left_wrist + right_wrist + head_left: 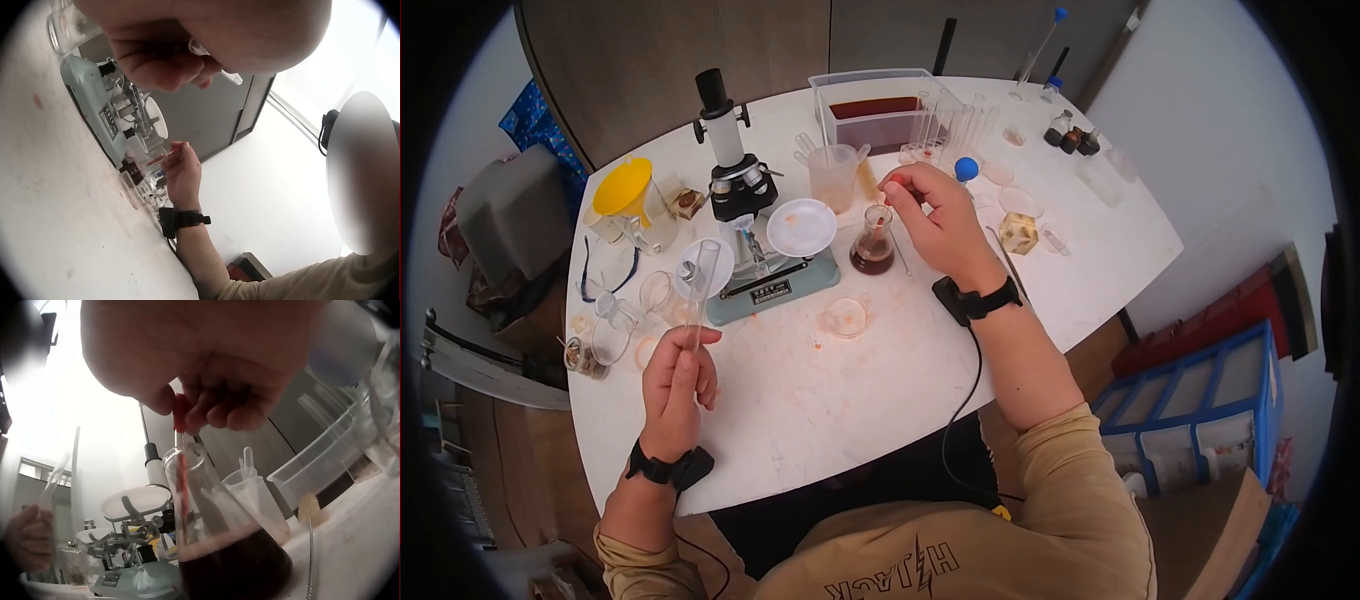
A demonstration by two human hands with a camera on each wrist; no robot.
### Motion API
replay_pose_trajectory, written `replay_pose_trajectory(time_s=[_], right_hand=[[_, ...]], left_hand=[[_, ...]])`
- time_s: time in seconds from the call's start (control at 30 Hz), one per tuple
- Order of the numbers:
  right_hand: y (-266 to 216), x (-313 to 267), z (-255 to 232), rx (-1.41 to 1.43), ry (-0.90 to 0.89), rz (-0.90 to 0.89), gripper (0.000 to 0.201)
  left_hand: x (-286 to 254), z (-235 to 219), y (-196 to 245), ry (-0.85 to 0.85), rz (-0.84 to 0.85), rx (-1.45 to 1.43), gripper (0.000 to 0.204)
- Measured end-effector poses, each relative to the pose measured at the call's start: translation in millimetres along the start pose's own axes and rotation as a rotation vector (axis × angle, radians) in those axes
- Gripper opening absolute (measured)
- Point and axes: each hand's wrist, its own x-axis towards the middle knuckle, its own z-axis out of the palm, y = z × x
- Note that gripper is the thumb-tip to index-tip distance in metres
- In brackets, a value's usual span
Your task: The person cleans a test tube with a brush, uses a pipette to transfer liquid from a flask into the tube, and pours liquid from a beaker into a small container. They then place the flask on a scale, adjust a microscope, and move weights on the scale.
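My left hand (pixel 675 388) grips a clear glass test tube (pixel 699 295), which stands upright over the left part of the table. The tube looks empty. In my right hand (pixel 943 222), thumb and fingers pinch the red rubber bulb (pixel 180 411) of a glass dropper (pixel 182 487). The dropper's stem reaches down through the neck of a conical flask (pixel 873 250), and red liquid shows inside the stem. Dark red liquid (pixel 234 565) with a pale, frothy edge fills the flask's lower part. The flask stands on the table, just below my right hand.
Left of the flask stands a green two-pan balance (pixel 775 285), with a microscope (pixel 725 140) behind. A plastic beaker (pixel 833 175), clear bin (pixel 880 130) and test tube rack (pixel 922 152) stand beyond. A petri dish (pixel 845 317) lies in front; a brush (pixel 310 515) lies beside the flask.
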Motion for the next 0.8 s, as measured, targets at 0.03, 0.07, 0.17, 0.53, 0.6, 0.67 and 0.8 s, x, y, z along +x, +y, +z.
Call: replay_pose_trajectory(time_s=[0.03,0.07,0.17,0.53,0.6,0.67,0.8], right_hand=[[2.5,0.2,-0.4,0.001,0.001,0.001,0.017],[5.2,0.4,-0.9,0.032,0.032,0.003,0.017],[7.1,0.5,0.3,0.086,0.129,-0.001,0.017],[10.1,-1.8,-3.3,0.304,0.187,0.133,0.019],[10.6,-1.7,-4.6,0.339,0.157,0.14,0.019],[9.4,-1.0,-4.5,0.341,0.167,0.136,0.019],[9.0,0.3,-6.1,0.324,0.205,0.14,0.021]], left_hand=[[0.2,0.1,0.4,0.0,-0.001,0.001,0.041],[0.7,0.3,1.0,-0.004,-0.005,-0.001,0.041],[1.0,0.4,1.2,-0.008,-0.014,-0.003,0.041],[1.0,1.3,0.9,-0.009,-0.044,0.0,0.039],[1.2,1.3,0.8,-0.015,-0.044,0.005,0.039],[1.9,1.9,1.6,-0.017,-0.046,0.009,0.039],[1.9,4.1,3.0,0.0,-0.079,0.011,0.04]])
